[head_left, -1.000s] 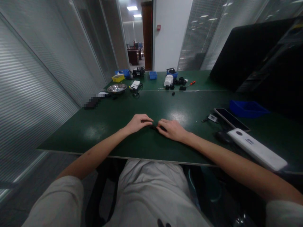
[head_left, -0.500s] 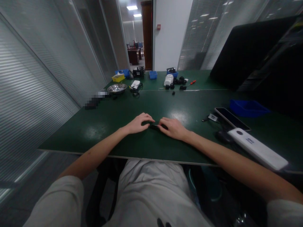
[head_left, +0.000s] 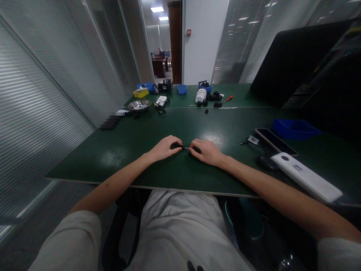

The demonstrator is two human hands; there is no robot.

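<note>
Over the green table (head_left: pixel 158 126) my two hands almost meet. My left hand (head_left: pixel 166 148) curls its thumb and fingertips round the end of a small dark piece (head_left: pixel 182 147), most of which they hide. A thin pale bit (head_left: pixel 186 148) bridges the narrow gap between the hands. Its other end disappears at the fingertips of my right hand (head_left: pixel 206 151), which are pinched together. What kind of object this is, I cannot make out.
On the right lie a phone (head_left: pixel 276 141), a long white device (head_left: pixel 307 177), a dark mouse-like object (head_left: pixel 266 163) and a blue tray (head_left: pixel 296 129). Farther back stand a metal bowl (head_left: pixel 139 105), small bins, dark cables and a red-handled screwdriver (head_left: pixel 229 98).
My left fingers have closed in on the small dark piece, which showed more fully between the hands before. The pale bit now sits slightly higher. My right hand has barely moved.
</note>
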